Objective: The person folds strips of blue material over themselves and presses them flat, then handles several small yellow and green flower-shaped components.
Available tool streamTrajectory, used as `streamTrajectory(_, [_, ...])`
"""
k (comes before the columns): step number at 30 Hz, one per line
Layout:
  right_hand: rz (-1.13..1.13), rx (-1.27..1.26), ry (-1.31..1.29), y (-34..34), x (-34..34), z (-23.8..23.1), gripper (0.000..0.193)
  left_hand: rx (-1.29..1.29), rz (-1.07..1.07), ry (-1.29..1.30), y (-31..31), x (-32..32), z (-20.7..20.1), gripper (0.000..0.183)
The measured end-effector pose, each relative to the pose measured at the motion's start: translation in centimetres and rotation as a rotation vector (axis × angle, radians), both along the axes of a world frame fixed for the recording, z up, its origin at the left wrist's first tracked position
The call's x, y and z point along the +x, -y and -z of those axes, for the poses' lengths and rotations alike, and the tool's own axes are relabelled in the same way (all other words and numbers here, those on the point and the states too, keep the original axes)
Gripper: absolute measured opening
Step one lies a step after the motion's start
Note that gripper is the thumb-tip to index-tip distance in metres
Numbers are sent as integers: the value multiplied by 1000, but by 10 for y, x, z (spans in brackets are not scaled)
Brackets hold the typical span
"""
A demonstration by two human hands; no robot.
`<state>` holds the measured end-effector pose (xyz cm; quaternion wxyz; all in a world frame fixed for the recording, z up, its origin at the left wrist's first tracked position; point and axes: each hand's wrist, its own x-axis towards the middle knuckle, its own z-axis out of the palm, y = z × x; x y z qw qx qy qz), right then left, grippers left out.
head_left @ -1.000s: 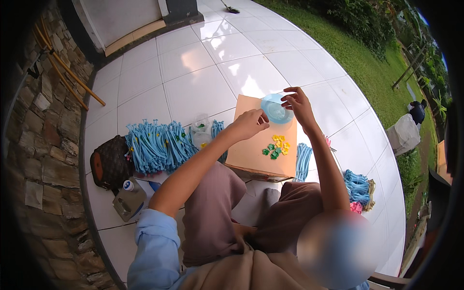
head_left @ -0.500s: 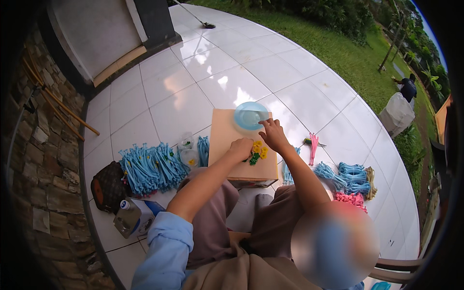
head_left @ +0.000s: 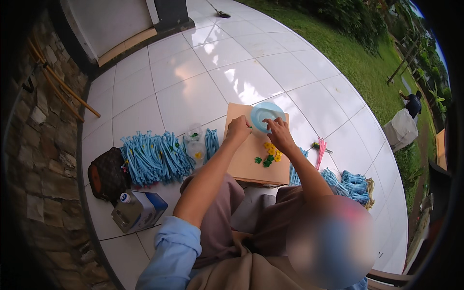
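My left hand [head_left: 239,129] is closed in a pinch over the cardboard box [head_left: 241,166], left of the pale blue bowl [head_left: 259,108]. A small green piece [head_left: 251,128] shows at its fingertips. My right hand [head_left: 281,134] hovers at the bowl's right side, its fingers bent and apart, with nothing visible in them. Below it on the cardboard lie several yellow flower-shaped pieces [head_left: 271,151]. Several green pieces [head_left: 267,161] lie next to them, one a little apart to the left. What the bowl holds is too faint to make out.
Left of the box are a large pile of light blue stems [head_left: 157,157], clear cups [head_left: 195,145], a brown bag [head_left: 108,174] and a jug [head_left: 137,210]. To the right lie pink stems [head_left: 321,152] and blue bundles [head_left: 354,186]. A person [head_left: 412,104] is on the grass.
My left hand has moved up and away from the yellow and green pieces to beside the bowl, with a green piece. My right hand stays near the bowl. The whole view has shifted slightly.
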<state>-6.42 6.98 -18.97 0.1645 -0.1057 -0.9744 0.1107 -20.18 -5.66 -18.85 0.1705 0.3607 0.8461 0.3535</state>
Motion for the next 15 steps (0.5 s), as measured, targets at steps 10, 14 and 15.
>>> streamTrajectory(10, [-9, -142, 23, -9, 31, -9, 35, 169, -67, 62, -16, 9, -5, 12])
streamTrajectory(14, [35, -21, 146, -7, 35, -2, 39, 227, -83, 76, -18, 9, -6, 11])
streamTrajectory(15, [35, 10, 134, -7, 34, -1, 37, 224, -81, 74, -18, 8, -6, 11])
